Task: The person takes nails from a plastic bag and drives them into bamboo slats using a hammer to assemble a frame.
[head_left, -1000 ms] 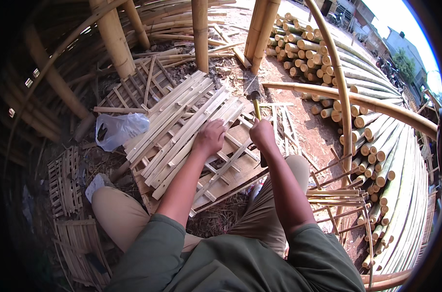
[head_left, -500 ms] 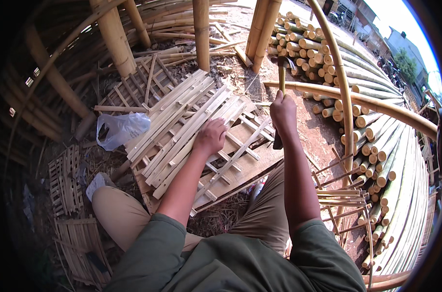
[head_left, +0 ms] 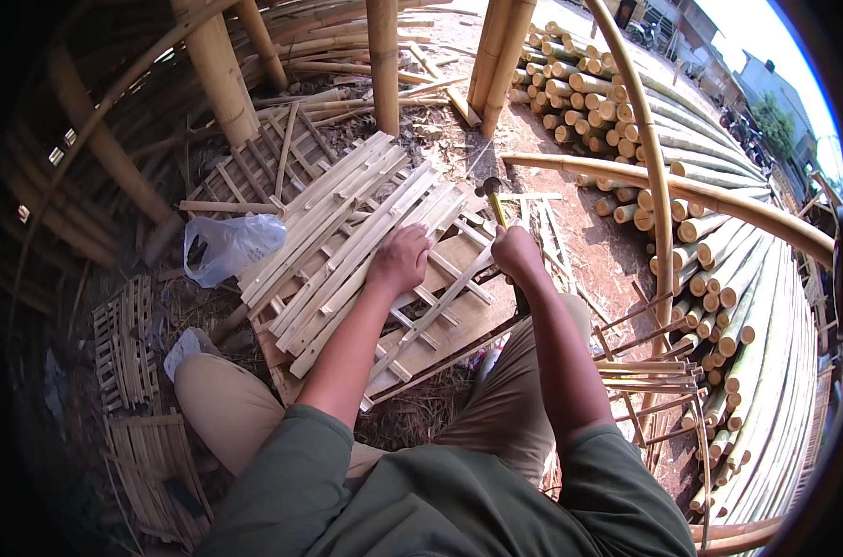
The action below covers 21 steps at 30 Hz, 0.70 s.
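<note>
My right hand [head_left: 516, 252] is wrapped round the handle of a hammer [head_left: 499, 210], whose dark head points away from me beyond the far right side of the slatted work. Part of the handle's dark lower end shows below the fist. Curled over pale bamboo slats [head_left: 347, 251], my left hand [head_left: 401, 260] presses on the slatted panel at its right part. Its fingertips are partly hidden. Crosswise strips stick out under the slats, and one long diagonal strip [head_left: 431, 323] runs along their right ends. The panel rests on a wooden board [head_left: 482, 311] before my knees.
A white plastic bag [head_left: 236, 243] lies left of the panel. Bamboo posts [head_left: 383, 70] stand beyond it. At the right, a bent bamboo pole [head_left: 658, 186] rises before stacked bamboo poles [head_left: 746, 353]. Slatted pieces [head_left: 124, 353] lie at the left, with a small rack [head_left: 649, 376] at the right.
My right hand has come down and leftward with the hammer, from raised high to close by the panel's right side. The left hand stays nearly in place on the slats.
</note>
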Each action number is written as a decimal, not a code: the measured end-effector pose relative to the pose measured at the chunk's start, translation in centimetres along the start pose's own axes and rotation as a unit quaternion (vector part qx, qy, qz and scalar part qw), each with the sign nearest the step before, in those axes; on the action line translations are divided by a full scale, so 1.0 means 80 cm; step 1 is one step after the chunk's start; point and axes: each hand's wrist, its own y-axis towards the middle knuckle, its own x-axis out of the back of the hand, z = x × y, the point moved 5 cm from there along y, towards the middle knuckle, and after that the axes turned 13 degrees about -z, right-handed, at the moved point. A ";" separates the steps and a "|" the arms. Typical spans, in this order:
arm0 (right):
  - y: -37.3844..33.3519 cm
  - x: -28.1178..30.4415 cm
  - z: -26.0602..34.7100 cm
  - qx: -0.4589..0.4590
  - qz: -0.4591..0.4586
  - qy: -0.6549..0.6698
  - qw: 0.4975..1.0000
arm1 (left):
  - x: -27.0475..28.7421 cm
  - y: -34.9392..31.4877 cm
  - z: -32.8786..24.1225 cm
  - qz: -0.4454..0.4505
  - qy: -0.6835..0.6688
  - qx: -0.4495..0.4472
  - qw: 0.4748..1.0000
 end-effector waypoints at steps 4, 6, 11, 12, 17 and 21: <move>0.019 -0.037 -0.011 0.074 0.012 -0.056 0.996 | -0.005 0.000 -0.001 -0.008 -0.018 0.008 1.000; 0.007 -0.006 0.016 0.048 -0.025 -0.020 0.998 | -0.003 -0.004 0.004 -0.013 -0.009 0.012 1.000; 0.003 0.067 0.050 0.131 -0.250 0.097 0.954 | -0.004 -0.001 0.003 -0.002 -0.009 0.006 1.000; -0.006 0.068 0.051 0.126 -0.288 0.114 0.943 | -0.003 -0.003 0.004 -0.005 -0.005 0.015 1.000; 0.019 -0.062 -0.040 0.110 -0.036 -0.063 0.991 | -0.009 -0.003 -0.006 0.003 -0.029 0.004 1.000; 0.033 -0.050 -0.042 0.135 -0.104 -0.049 0.984 | -0.003 0.002 0.008 -0.007 -0.013 0.010 1.000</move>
